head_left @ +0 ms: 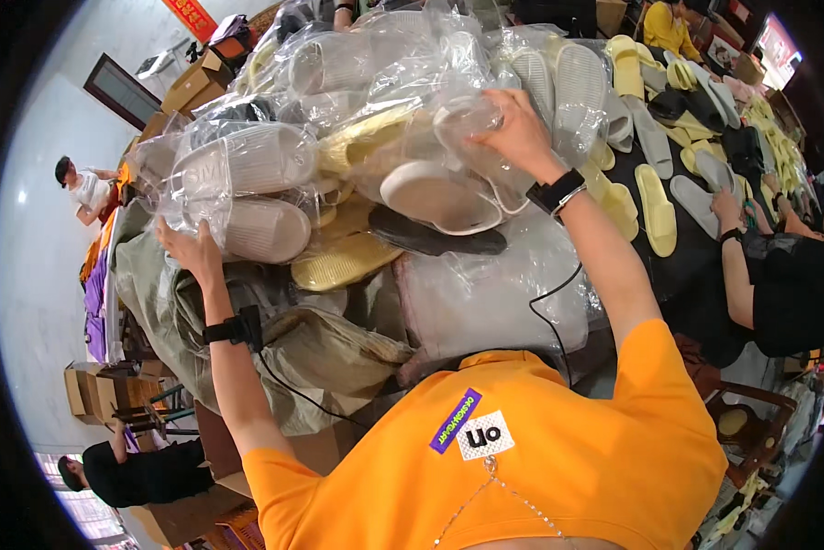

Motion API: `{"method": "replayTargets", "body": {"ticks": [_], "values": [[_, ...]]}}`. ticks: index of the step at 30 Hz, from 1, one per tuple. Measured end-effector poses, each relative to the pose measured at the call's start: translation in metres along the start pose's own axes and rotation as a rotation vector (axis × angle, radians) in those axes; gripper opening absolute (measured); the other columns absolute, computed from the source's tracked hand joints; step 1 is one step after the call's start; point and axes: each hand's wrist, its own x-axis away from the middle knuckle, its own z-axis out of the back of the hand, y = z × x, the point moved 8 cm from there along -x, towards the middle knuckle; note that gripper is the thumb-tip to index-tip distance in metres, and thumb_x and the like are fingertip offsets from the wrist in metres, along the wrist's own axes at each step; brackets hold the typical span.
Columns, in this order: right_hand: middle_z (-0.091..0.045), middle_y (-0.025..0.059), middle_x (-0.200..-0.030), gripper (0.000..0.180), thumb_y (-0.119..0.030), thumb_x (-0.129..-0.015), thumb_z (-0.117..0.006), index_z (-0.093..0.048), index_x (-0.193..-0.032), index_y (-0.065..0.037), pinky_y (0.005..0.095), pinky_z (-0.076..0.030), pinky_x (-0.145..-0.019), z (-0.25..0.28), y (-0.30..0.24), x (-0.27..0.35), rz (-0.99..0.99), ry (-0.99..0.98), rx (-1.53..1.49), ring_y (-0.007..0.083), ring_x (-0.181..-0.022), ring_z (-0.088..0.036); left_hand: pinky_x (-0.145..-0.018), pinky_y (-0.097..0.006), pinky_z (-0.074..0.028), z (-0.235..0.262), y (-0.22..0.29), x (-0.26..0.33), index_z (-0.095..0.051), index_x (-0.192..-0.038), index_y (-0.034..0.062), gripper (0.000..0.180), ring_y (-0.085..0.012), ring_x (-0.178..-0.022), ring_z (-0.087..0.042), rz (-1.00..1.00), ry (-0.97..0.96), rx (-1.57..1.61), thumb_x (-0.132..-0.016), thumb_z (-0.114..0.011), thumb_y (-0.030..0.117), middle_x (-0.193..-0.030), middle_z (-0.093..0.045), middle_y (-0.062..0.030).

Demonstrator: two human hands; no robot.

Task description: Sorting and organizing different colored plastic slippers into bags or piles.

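My left hand [192, 249] grips a clear plastic bag holding a pair of white ribbed slippers [247, 188] at the left side of the heap. My right hand [519, 133] is raised over the middle of the heap and clutches another clear bag with a white slipper [458, 137] in it. Below that hand lie a loose white slipper [435, 197], a black slipper [435, 240] and a yellow slipper [338, 266]. Both wrists wear black bands with a cable trailing down.
Bagged slippers [357, 64] are heaped on the dark table [687, 261] over grey-green sacking [155, 302]. Loose yellow and grey slippers [655, 206] lie at the right, where a person in black [779, 293] sits. Cardboard boxes [192, 82] stand far left; other people work at the left.
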Motion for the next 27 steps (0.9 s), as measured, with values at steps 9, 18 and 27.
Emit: {"method": "replayTargets", "body": {"ticks": [9,18,27], "values": [[-0.063,0.0037,-0.082,0.046,-0.024,-0.063,-0.079,-0.059,-0.097,-0.001,0.0266,-0.045,-0.06,0.039,0.032,0.015,-0.106,0.058,-0.395,0.0097,-0.071,-0.057,-0.102,-0.04,-0.025,0.02,0.129,0.073,-0.045,-0.123,0.0071,0.047,-0.0324,-0.127,-0.027,-0.377,0.007,0.241,-0.078,-0.058,0.007,-0.135,-0.03,-0.0185],[-0.063,0.0081,-0.086,0.022,-0.003,-0.075,-0.062,-0.059,-0.097,0.001,0.0256,-0.05,-0.063,0.106,0.07,0.047,-0.216,0.341,-1.032,0.0161,-0.072,-0.061,-0.092,-0.044,-0.031,-0.097,0.209,0.288,-0.042,-0.125,0.0169,0.067,-0.0286,-0.116,-0.037,-0.826,-0.83,0.161,-0.064,-0.068,0.009,-0.124,-0.042,-0.0098],[-0.06,0.0074,-0.096,0.034,-0.01,-0.075,-0.067,-0.055,-0.105,0.001,0.0282,-0.048,-0.068,0.154,0.128,0.099,-0.242,0.431,-1.053,0.0149,-0.083,-0.059,-0.083,-0.043,-0.034,-0.175,0.188,0.28,-0.048,-0.114,0.018,0.047,-0.0201,-0.099,-0.047,-0.921,-0.591,-0.194,-0.069,-0.06,0.007,-0.102,-0.051,-0.0001]]}}
